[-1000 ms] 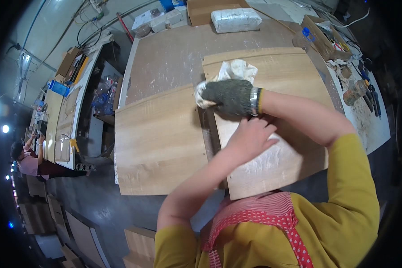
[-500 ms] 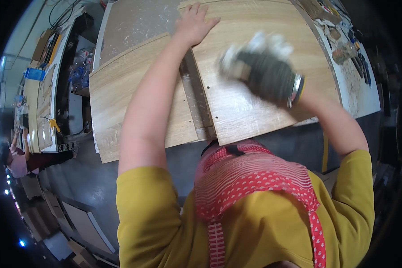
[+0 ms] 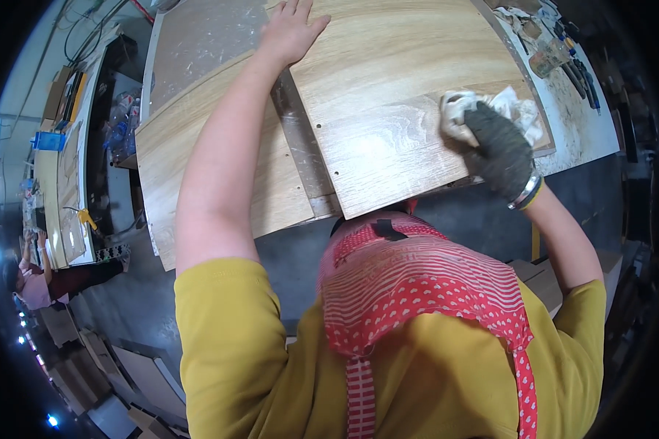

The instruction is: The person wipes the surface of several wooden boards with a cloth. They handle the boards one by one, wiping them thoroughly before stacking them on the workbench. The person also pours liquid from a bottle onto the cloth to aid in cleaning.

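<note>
My right hand [image 3: 499, 146], in a dark knit glove, presses a crumpled white cloth [image 3: 483, 110] onto the near right corner of a light wood-grain panel [image 3: 395, 88]. My left hand [image 3: 291, 31], bare and flat with its fingers spread, rests on the panel's far left edge. This panel lies on the workbench, overlapping a second wood-grain panel [image 3: 205, 161] to its left. A grey strip [image 3: 300, 139] shows between the two panels. Small drilled holes dot the top panel's left side.
Tools and a cup [image 3: 549, 58] lie on the dusty white bench [image 3: 578, 124] at the right. A long side bench [image 3: 58, 168] with clutter runs along the left, and another person [image 3: 33, 282] sits at the far left. Stacked boards [image 3: 124, 366] lie on the floor.
My right hand with the cloth has slid from the panel's middle to its near right corner. My left hand has stayed at the panel's far left edge. The view has tilted downward.
</note>
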`<state>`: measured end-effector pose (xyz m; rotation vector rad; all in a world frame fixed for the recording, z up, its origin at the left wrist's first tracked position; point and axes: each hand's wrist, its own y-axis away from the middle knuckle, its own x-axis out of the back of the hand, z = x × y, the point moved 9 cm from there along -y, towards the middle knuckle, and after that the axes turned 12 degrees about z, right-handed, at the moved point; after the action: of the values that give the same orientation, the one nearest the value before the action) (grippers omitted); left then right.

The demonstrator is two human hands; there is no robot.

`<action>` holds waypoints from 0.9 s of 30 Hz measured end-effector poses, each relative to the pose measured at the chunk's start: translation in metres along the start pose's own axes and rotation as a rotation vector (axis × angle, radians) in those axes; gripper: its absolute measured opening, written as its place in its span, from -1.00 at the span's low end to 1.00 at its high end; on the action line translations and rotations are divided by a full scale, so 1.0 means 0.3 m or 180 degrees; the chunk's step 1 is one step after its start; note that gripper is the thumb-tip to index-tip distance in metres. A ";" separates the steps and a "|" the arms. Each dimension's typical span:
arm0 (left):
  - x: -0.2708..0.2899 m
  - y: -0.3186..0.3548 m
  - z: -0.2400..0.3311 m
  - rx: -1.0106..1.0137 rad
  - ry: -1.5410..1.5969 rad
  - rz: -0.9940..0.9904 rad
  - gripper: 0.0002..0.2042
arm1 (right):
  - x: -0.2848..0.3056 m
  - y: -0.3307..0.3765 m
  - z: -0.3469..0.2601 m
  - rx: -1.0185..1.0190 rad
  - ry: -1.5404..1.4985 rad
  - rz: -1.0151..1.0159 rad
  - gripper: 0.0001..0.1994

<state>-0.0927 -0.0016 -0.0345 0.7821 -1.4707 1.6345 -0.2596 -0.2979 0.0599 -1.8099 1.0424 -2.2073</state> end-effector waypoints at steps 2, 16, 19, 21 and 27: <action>0.000 -0.003 0.002 0.0062 0.0030 0.0015 -0.36 | -0.062 -0.002 -0.113 -0.0182 -0.1349 -0.0174 -0.79; 0.037 0.015 0.034 0.0337 0.0363 -0.0281 -0.36 | -0.138 -0.073 -0.380 0.0646 -0.1465 -0.1026 -0.74; 0.035 0.019 0.023 0.0337 0.0397 -0.0179 -0.36 | -0.088 0.036 -0.177 -0.0026 -0.1001 -0.1416 -0.75; 0.017 0.007 0.009 0.0231 0.0321 -0.0092 -0.34 | -0.057 0.018 -0.155 0.0082 -0.0962 -0.1281 -0.79; -0.009 0.006 -0.010 0.0143 0.0354 -0.0037 -0.37 | -0.118 -0.063 -0.380 0.0458 -0.1503 -0.0505 -0.72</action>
<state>-0.0927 0.0011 -0.0381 0.7113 -1.3536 1.6801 -0.3456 -0.2167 0.0347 -2.2493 0.6473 -1.7310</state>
